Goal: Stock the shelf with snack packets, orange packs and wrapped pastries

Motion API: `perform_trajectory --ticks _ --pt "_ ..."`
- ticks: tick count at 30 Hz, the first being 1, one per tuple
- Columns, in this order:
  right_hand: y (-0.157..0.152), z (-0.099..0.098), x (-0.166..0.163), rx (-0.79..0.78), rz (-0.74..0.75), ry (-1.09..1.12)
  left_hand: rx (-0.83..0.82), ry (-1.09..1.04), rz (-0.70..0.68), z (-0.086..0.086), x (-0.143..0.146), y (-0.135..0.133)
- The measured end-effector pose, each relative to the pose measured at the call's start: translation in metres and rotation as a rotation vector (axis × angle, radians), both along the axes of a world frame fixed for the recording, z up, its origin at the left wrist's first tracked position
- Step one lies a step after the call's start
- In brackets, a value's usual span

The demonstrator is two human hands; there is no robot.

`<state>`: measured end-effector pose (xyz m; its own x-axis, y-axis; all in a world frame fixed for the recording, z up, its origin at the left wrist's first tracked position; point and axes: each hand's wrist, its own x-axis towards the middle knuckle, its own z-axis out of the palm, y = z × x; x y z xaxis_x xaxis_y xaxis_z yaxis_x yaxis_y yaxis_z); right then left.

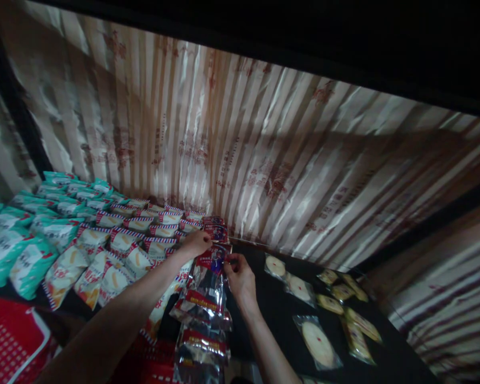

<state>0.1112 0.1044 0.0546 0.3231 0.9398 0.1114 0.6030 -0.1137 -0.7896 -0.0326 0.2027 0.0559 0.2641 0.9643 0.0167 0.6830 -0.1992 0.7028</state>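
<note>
- The left hand (196, 244) reaches in over the striped packets, fingers curled narrow on the upper left corner of a red-and-silver packet (213, 260).
- The right hand (240, 277) pinches the same packet at its right edge, thumb and fingertips closed on the foil.
- That packet stands near the back of the shelf (280, 314), just short of the striped back wall (232, 160). It heads a row of like packets (202, 320) that overlap one another down to the front edge.
- One more red packet (216, 232) sits behind it, touching the wall.
- Left of the row, red-white-blue packets (120, 245) lie packed edge to edge, and teal packets (20, 250) fill the far left. There is no bare surface on that side.
- Right of the row a strip of dark shelf lies bare beside the right forearm, then clear packets with round cakes (318, 344) and small yellow packets (356, 325), loosely spaced with gaps between.
- A dark board (344, 42) hangs overhead (it caps the room above the hands), and the wall slopes in on the right.
- A red crate (12, 341) shows at the lower left, below the shelf's front edge.
</note>
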Motion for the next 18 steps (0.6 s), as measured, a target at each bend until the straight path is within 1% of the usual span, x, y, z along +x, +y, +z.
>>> perform_trajectory --ticks 4,7,12,14,18 --pt "-0.003 0.007 -0.001 0.038 0.018 -0.103 0.045 0.051 -0.016 -0.002 0.001 -0.001" --pt "-0.004 0.012 -0.002 0.079 0.061 -0.212 0.073 0.079 -0.025 -0.003 0.002 -0.002" --pt "-0.006 0.019 -0.005 0.087 0.094 -0.403 0.108 0.105 -0.058 -0.006 0.001 -0.001" --pt "-0.007 0.019 -0.005 0.089 0.089 -0.413 0.123 0.111 -0.069 -0.007 0.002 -0.001" --pt "-0.007 0.014 -0.001 0.131 0.082 -0.342 0.15 0.122 -0.086 -0.008 0.002 0.0"
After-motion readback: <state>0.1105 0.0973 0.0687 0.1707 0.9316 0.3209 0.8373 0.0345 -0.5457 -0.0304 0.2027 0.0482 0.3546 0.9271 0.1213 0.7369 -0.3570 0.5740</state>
